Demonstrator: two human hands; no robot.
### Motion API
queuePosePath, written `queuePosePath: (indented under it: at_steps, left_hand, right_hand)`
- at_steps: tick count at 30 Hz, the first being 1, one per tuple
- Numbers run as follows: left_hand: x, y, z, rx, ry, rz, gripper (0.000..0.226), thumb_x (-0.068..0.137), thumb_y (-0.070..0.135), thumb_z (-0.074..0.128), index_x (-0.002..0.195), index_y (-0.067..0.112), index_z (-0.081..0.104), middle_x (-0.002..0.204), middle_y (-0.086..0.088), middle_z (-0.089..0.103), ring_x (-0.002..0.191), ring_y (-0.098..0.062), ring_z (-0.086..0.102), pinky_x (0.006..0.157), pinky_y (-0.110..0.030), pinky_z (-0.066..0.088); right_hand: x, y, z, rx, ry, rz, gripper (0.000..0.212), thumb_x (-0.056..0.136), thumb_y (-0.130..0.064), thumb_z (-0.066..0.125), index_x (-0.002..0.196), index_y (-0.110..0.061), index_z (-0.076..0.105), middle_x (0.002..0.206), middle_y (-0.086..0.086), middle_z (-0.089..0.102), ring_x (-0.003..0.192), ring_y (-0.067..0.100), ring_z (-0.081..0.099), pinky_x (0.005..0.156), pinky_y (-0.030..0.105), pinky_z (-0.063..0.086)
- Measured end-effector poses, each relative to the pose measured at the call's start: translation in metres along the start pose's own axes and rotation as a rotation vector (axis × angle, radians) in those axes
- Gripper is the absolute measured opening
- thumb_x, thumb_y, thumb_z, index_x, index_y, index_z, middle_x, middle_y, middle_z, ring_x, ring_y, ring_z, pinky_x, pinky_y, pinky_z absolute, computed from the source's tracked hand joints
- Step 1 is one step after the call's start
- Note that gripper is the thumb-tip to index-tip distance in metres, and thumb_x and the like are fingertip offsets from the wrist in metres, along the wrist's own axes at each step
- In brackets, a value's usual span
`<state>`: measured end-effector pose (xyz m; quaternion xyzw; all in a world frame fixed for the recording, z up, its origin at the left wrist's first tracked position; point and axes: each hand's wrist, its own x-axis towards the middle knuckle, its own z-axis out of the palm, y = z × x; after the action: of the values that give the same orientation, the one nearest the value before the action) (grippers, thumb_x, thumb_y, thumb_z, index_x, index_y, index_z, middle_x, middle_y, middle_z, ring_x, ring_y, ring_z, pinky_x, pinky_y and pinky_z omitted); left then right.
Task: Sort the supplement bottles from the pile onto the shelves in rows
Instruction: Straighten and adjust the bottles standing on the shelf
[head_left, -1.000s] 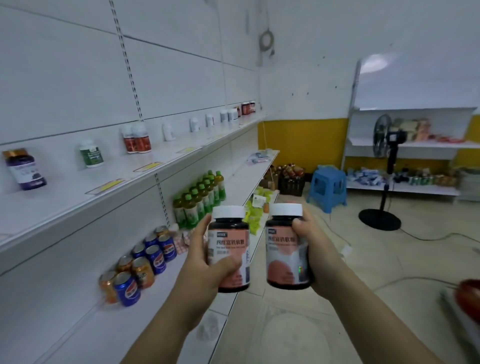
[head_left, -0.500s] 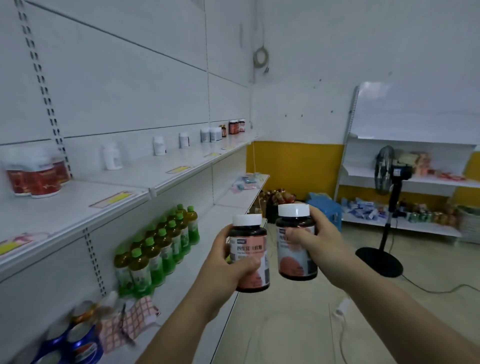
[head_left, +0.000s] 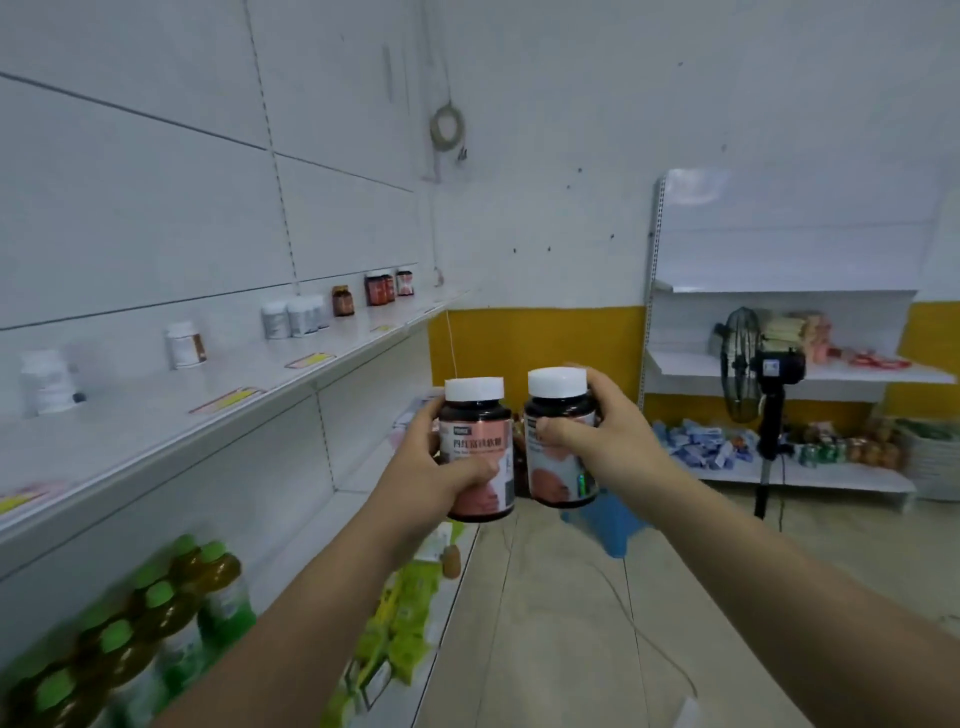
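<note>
I hold two dark supplement bottles with white caps and pink labels upright in front of me. My left hand (head_left: 431, 470) grips the left bottle (head_left: 475, 436) around its lower body. Fingers of my right hand (head_left: 597, 441) wrap the right bottle (head_left: 558, 415), which sits slightly higher. The two bottles are nearly side by side in mid-air over the aisle. On the long white upper shelf (head_left: 218, 426) to my left stand white bottles (head_left: 291, 317), another white bottle (head_left: 184, 344) and, at the far end, dark bottles with red labels (head_left: 379, 288).
Green-capped drink bottles (head_left: 171, 623) fill the lower shelf at left, with yellow-green packets (head_left: 400, 603) beside them. A blue stool (head_left: 608, 519) stands on the floor behind the bottles. A black standing fan (head_left: 763, 374) and a stocked white shelf unit (head_left: 810, 475) are at right.
I have walked forward along the shelf; the far dark bottles are closer and the cans have left view. Both hands still hold their bottles, raised slightly higher.
</note>
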<state>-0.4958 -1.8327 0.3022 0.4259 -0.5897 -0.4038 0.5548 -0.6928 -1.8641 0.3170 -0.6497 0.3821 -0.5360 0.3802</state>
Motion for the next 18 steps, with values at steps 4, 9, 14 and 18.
queuePosePath:
  at_steps: [4, 9, 14, 18]
  left_hand:
    - [0.103, -0.013, 0.026, 0.035, 0.038, 0.044, 0.072, 0.075, 0.004, 0.073, 0.119, 0.05, 0.04, 0.11, 0.005, 0.063, 0.097, -0.014, 0.065, 0.077, -0.033, 0.055]
    - [0.214, -0.031, 0.036, 0.068, 0.08, 0.03, 0.074, 0.074, 0.006, 0.074, 0.126, 0.047, 0.039, 0.107, 0.007, 0.064, 0.089, -0.007, 0.067, 0.067, -0.023, 0.054]
    - [0.325, -0.069, 0.028, 0.11, 0.151, 0.024, 0.075, 0.075, 0.003, 0.069, 0.128, 0.045, 0.036, 0.104, 0.007, 0.064, 0.088, -0.007, 0.066, 0.065, -0.022, 0.053]
    - [0.422, -0.109, 0.011, 0.139, 0.239, 0.033, 0.071, 0.076, 0.0, 0.064, 0.119, 0.049, 0.036, 0.091, 0.014, 0.063, 0.075, 0.002, 0.063, 0.06, -0.018, 0.048]
  right_hand:
    - [0.1, 0.025, -0.042, -0.02, -0.022, -0.027, 0.058, 0.073, -0.024, 0.077, 0.123, -0.035, 0.049, 0.107, -0.005, 0.064, 0.093, 0.014, 0.066, 0.077, 0.034, 0.056]
    - [0.218, 0.053, -0.067, -0.012, -0.084, -0.021, 0.045, 0.075, -0.023, 0.077, 0.109, -0.04, 0.052, 0.099, -0.005, 0.067, 0.081, 0.012, 0.07, 0.069, 0.03, 0.058]
    - [0.335, 0.104, -0.069, -0.012, -0.113, -0.053, 0.042, 0.073, -0.024, 0.078, 0.1, -0.044, 0.053, 0.094, -0.008, 0.069, 0.077, 0.005, 0.069, 0.059, 0.021, 0.055]
    - [0.437, 0.152, -0.059, -0.024, -0.136, -0.059, 0.046, 0.071, -0.028, 0.079, 0.1, -0.05, 0.051, 0.096, -0.012, 0.067, 0.076, 0.003, 0.068, 0.055, 0.018, 0.052]
